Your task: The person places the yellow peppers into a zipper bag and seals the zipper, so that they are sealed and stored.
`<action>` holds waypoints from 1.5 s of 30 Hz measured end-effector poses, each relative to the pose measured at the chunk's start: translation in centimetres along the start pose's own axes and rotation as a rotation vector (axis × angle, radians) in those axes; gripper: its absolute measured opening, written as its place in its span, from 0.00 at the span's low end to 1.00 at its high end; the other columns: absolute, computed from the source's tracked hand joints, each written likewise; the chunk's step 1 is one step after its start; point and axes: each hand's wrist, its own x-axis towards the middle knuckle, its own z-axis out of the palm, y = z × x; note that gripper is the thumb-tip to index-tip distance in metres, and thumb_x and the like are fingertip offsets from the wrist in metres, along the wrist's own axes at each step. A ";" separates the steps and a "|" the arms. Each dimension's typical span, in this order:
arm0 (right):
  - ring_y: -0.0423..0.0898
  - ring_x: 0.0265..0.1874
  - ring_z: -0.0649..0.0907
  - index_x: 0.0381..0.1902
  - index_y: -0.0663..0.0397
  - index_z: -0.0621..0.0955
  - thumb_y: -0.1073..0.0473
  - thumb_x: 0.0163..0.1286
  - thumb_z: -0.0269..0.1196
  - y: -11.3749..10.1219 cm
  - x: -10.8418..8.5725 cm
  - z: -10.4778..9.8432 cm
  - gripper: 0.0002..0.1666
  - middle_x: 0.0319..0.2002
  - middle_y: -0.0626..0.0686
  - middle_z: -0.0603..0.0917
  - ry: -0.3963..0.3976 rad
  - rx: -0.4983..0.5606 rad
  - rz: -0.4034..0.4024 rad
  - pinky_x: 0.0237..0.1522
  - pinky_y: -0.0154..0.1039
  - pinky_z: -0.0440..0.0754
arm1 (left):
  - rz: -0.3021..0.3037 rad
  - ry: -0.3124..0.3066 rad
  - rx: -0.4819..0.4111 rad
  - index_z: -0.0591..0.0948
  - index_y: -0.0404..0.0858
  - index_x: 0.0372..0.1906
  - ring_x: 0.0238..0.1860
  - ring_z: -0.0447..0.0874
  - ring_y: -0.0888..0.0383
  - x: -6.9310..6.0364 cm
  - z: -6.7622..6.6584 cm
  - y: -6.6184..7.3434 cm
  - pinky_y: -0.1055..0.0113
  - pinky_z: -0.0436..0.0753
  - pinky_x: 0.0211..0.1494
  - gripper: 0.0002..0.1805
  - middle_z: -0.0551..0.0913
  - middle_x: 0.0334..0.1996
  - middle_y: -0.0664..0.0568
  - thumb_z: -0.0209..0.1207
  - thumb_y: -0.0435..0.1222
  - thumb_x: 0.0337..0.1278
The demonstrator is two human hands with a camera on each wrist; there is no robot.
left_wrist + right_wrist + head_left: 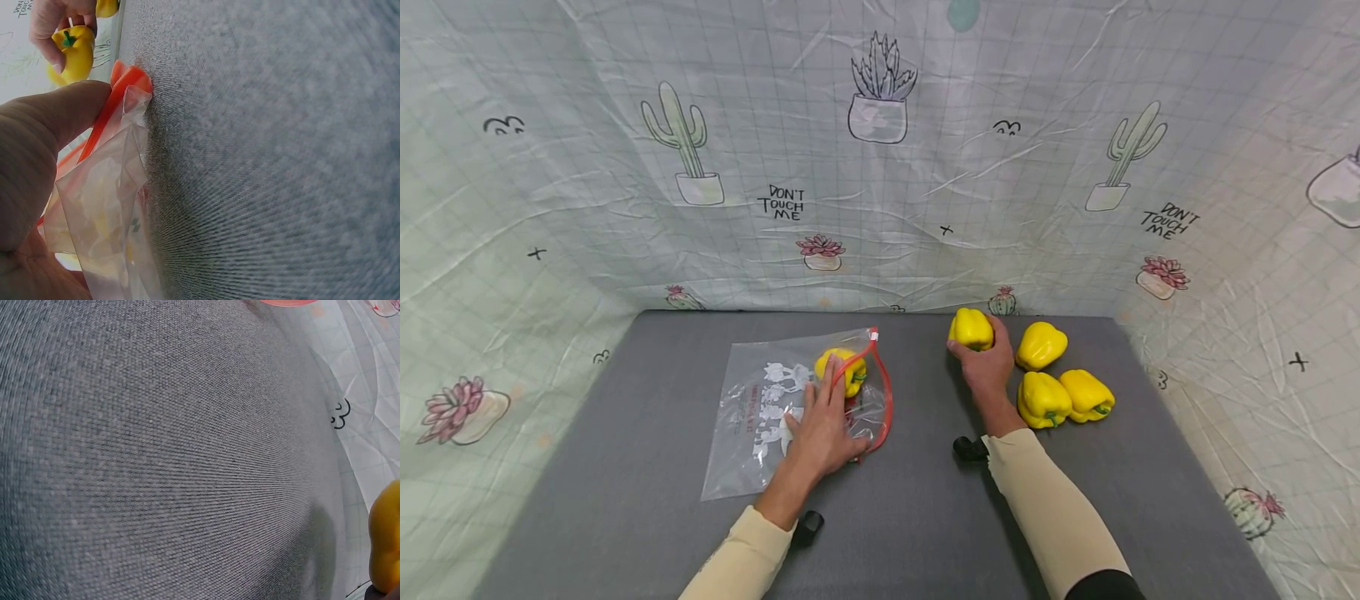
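Observation:
A clear plastic zip bag with a red zip edge and white printed figures lies on the table. One yellow bell pepper is inside it, near the mouth. My left hand rests on the bag with fingers spread, their tips over that pepper. In the left wrist view, the thumb touches the red zip strip. At the back of the table, my right hand grips another yellow bell pepper, its green stem showing in the left wrist view.
Three more yellow bell peppers, one behind and two in front, the left and the right, sit right of my right hand. A patterned cloth rises around the grey table. Both wrists carry black devices.

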 end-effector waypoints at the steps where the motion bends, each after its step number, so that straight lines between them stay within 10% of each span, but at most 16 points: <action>1: 0.62 0.65 0.73 0.77 0.53 0.67 0.62 0.61 0.77 -0.1 0.0 0.0 0.49 0.70 0.62 0.73 -0.004 0.003 -0.004 0.71 0.61 0.72 | 0.000 0.001 0.001 0.50 0.48 0.85 0.83 0.45 0.28 0.0 0.0 0.0 0.09 0.50 0.63 0.66 0.35 0.87 0.56 0.79 0.49 0.44; 45: 0.57 0.60 0.78 0.74 0.53 0.73 0.71 0.56 0.77 -1.2 0.6 -1.0 0.48 0.70 0.62 0.77 -0.388 0.091 -0.105 0.64 0.46 0.77 | -0.011 0.010 -0.007 0.47 0.50 0.86 0.83 0.47 0.28 -0.1 0.0 0.2 0.10 0.49 0.65 0.70 0.37 0.87 0.55 0.80 0.49 0.41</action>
